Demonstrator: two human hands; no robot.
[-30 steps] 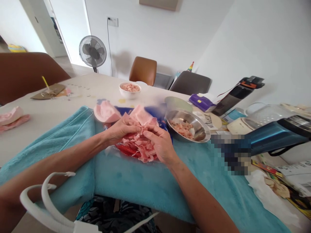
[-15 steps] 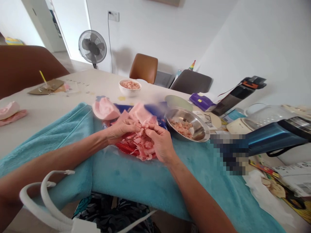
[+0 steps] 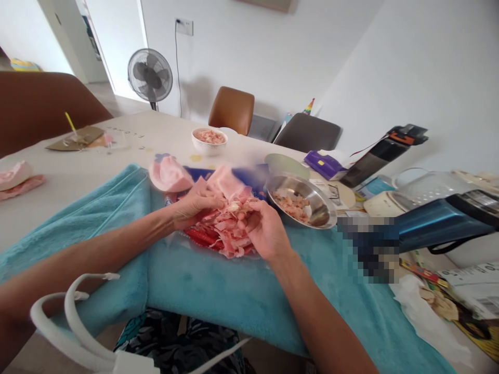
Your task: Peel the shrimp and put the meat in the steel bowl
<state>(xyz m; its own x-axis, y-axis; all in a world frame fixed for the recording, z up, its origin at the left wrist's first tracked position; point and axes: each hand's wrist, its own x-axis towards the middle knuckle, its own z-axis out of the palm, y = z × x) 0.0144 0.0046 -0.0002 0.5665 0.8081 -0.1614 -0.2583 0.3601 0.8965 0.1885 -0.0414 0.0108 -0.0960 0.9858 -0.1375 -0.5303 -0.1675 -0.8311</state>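
While the white looped strap (image 3: 74, 317) hangs nearest the camera, the work sits past it on the teal towel (image 3: 218, 296), where the meat pile (image 3: 228, 239), a heap of thin pink scraps, lies on red wrapping. Change over the last half second: the right hand (image 3: 263, 228), which lay palm-down on the pile's right flank, has rolled palm-up. Its fingers are curled in and pinch one small pale scrap (image 3: 234, 206) just above the pile's top. Reading: one piece is separated from the heap and in hand. The left hand (image 3: 195, 205) has not shifted. It rests knuckles-up on the pile's left side with its fingertips buried in the scraps, so whether it grips any cannot be told. Counts: hands, 2. Large pink slabs (image 3: 169, 174) just behind the pile, 2. Bowls of chopped pink bits, 2, namely a steel bowl (image 3: 320, 209) right of the pile and a white bowl (image 3: 208, 151) well behind it. Chairs beyond the pile, 3. A fan (image 3: 150, 75) stands farthest behind the pile, 1.
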